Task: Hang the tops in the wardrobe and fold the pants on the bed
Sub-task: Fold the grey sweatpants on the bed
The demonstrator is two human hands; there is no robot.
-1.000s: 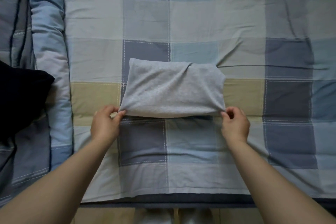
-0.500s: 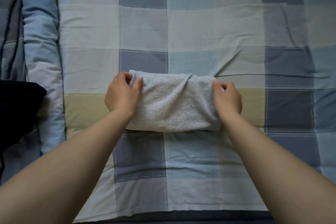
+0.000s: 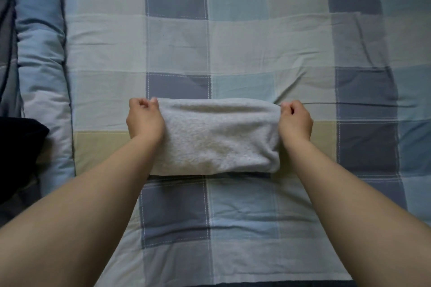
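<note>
While both hands pinch its far corners, folded grey fleece pants [image 3: 217, 137] on checked blue patchwork bedsheet [image 3: 233, 42], left hand [image 3: 144, 119] and right hand [image 3: 295, 120] at either end, dark garment [image 3: 18, 158] well left.

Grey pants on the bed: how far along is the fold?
Done: the grey knit pants lie as a compact folded rectangle on the checked bed sheet.
In hand: left hand and right hand pinch its far corners.
Left: a dark garment at the left edge lies unhandled; no wardrobe in view.
</note>
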